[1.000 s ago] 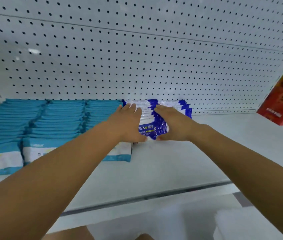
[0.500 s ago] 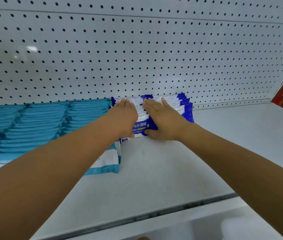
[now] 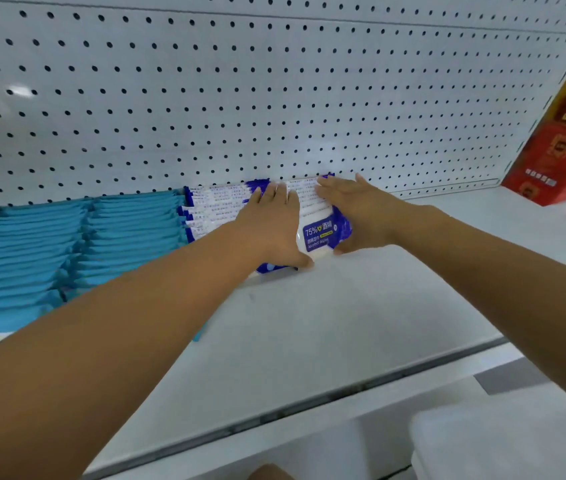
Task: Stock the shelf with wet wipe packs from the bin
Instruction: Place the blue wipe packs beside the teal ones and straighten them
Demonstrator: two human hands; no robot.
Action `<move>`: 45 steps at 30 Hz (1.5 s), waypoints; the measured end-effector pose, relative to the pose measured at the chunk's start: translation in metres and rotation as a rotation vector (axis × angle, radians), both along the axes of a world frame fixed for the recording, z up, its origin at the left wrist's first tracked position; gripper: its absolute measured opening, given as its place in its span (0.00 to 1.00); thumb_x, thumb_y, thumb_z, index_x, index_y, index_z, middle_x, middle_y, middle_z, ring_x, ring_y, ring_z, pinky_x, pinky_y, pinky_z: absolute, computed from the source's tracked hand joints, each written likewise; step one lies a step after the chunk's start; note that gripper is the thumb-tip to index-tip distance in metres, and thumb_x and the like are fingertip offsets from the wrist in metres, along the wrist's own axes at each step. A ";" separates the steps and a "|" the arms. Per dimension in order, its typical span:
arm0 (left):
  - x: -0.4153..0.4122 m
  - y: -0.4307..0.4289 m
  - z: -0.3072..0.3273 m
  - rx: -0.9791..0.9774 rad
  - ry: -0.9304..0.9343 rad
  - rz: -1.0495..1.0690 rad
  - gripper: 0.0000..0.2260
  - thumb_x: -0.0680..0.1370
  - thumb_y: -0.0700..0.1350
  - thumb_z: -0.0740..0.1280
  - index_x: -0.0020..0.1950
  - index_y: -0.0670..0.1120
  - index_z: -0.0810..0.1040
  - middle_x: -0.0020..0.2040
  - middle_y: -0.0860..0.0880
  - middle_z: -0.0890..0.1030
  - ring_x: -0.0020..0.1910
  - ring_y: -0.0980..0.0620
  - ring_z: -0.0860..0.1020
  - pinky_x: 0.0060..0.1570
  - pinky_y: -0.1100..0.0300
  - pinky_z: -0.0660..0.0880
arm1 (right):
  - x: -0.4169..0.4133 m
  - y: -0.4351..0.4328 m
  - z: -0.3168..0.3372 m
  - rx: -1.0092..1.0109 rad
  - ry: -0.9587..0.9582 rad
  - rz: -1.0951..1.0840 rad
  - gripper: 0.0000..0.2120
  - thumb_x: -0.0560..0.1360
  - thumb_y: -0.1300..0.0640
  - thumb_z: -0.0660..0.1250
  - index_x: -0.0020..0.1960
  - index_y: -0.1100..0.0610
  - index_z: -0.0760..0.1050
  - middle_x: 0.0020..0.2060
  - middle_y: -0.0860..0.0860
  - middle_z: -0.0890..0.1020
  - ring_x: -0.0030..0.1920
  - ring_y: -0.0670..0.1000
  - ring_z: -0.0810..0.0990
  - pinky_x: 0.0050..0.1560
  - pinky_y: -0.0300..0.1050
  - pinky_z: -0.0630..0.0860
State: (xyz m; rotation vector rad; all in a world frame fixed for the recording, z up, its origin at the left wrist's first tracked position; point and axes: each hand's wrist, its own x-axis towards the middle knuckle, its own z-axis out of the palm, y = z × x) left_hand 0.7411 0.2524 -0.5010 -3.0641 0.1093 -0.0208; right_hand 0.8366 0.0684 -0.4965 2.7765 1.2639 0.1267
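Wipe packs (image 3: pixel 319 233) under left hand (image 3: pixel 271 230) and right hand (image 3: pixel 361 216), both flat, beside teal packs (image 3: pixel 129 237).

The shelf (image 3: pixel 309 323) lies bare from its front lip back to the blue-and-white wipe packs (image 3: pixel 219 209), and bare again to their right as far as the red box (image 3: pixel 558 150) at the far end — the widest way in. Teal packs (image 3: pixel 66 244) fill the left side, tight against that row. The pegboard (image 3: pixel 274 98) closes the rear. The left hand (image 3: pixel 274 230) and right hand (image 3: pixel 361 216) lie on the row, forearms crossing the open middle
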 end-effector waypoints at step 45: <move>-0.065 0.074 0.021 0.142 0.063 0.112 0.49 0.71 0.60 0.75 0.79 0.38 0.53 0.78 0.41 0.60 0.77 0.44 0.60 0.75 0.50 0.58 | -0.069 0.087 -0.018 0.066 -0.055 0.040 0.51 0.75 0.37 0.69 0.82 0.58 0.43 0.82 0.52 0.46 0.82 0.51 0.43 0.80 0.58 0.38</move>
